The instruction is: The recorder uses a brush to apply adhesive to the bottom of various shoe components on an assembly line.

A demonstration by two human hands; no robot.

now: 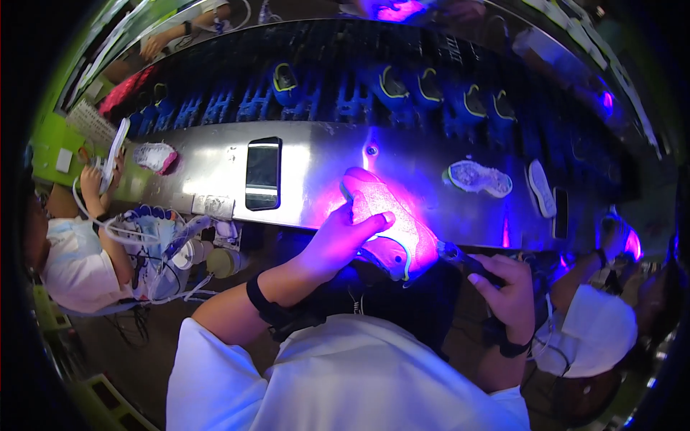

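My left hand [338, 237] grips a shoe upper [406, 223], its thumb laid across the side. The shoe is tilted over the bench's near edge and glows pink and violet under the lamp light; a pale line rims its opening. In my right hand [509, 287] is a brush-like tool [483, 269] with a dark handle, fingers wrapped round it. The tool's tip is at the shoe's right end; whether it touches is hard to tell. A white shoe sole [480, 179] lies on the metal bench [309, 151] to the right, with a second sole [540, 188] beyond it.
A phone [264, 174] lies left of the shoe; a dark slab [560, 213] is far right. A pink-edged sole [154, 157] sits at left. Behind runs a rack of blue holders [255, 106] with several shoes. Co-workers sit either side; the left one holds a white sole [115, 154].
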